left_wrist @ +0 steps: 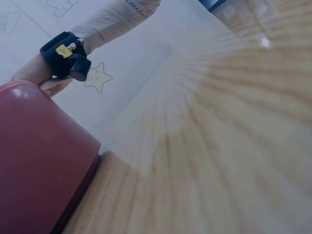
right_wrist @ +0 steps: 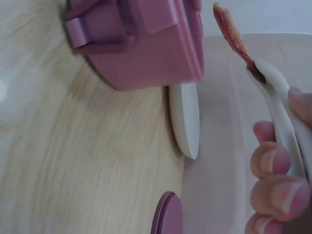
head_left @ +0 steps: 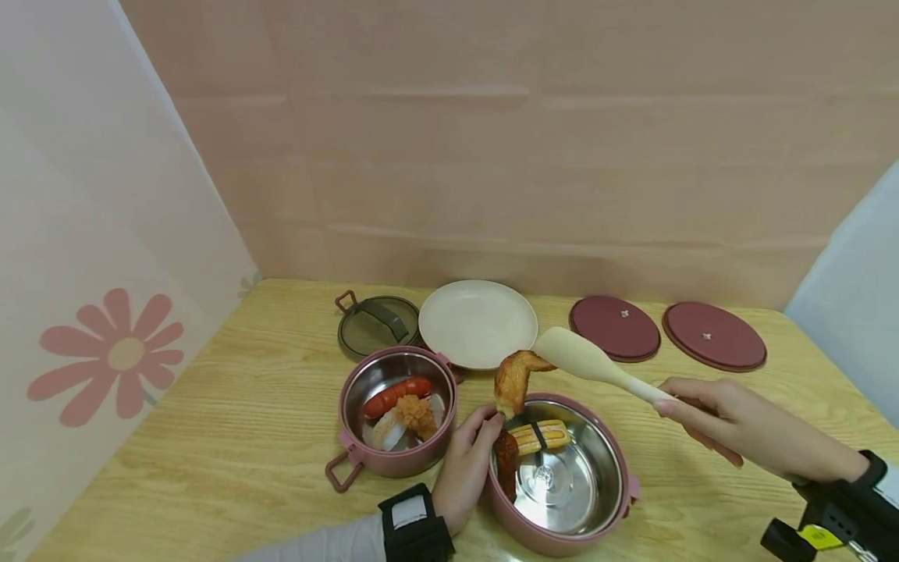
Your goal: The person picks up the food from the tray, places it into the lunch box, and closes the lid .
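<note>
My right hand (head_left: 730,417) holds cream tongs (head_left: 586,359). Their tips pinch a browned chicken wing (head_left: 514,381) above the left rim of a pink pot (head_left: 618,476) with a steel inside; the right wrist view shows both tong arms closed on the wing (right_wrist: 231,34). My left hand (head_left: 469,460) grips that pot's left rim, thumb on top. Inside the pot lie a yellow piece with a black band (head_left: 555,435) and a dark brown piece of meat (head_left: 506,464). In the left wrist view the pot's outer wall (left_wrist: 44,156) hides my left fingers.
Left of my left hand stands a smaller pink pot (head_left: 393,464) holding a red sausage (head_left: 396,396) and an orange-topped piece (head_left: 416,416). Behind are a cream plate (head_left: 477,324), a dark lid with a handle (head_left: 365,336) and two maroon lids (head_left: 614,328). A papered wall (head_left: 492,156) borders the table.
</note>
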Available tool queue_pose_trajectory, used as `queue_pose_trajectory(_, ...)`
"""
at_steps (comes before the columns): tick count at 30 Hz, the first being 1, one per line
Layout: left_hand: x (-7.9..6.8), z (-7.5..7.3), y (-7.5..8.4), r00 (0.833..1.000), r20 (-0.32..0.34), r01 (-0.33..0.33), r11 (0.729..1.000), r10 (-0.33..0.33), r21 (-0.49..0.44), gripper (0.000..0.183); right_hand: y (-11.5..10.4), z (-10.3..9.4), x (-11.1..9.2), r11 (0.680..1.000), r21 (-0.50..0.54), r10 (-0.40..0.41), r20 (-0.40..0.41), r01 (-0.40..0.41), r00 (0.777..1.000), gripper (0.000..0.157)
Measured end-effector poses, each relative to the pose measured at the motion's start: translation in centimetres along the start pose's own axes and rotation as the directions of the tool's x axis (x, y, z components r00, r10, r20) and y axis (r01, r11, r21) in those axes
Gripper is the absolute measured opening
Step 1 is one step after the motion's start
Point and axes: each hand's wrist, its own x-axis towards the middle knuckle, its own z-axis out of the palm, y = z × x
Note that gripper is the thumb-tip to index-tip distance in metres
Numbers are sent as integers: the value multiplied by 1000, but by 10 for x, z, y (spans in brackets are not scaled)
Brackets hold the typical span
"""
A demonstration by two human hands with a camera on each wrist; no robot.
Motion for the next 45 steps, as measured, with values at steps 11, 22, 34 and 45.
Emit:
queue_pose_trajectory(11, -1, 0, -1, 999, -6, -32, 999, 32, -9, 42, 8, 19, -30, 996, -22, -89, 43, 90, 995, 29)
queue_pose_trajectory(22, -2, -1, -1, 1000, 3, -18, 1000, 18, -14, 43, 11, 30, -40, 998, 2, -60, 91, 60, 994, 27)
queue_pose_trajectory(34, -2, -1, 1, 1000, -6, -21, 1000, 21, 4, 43, 14, 33, -49, 997, -79, 2, 95, 6, 995, 23)
queue_pose_trajectory(45, -2, -1, 2, 1000, 4, -12, 1000, 12, 2, 43, 13, 37, -46, 963, -240, -137, -39, 124, 990, 31)
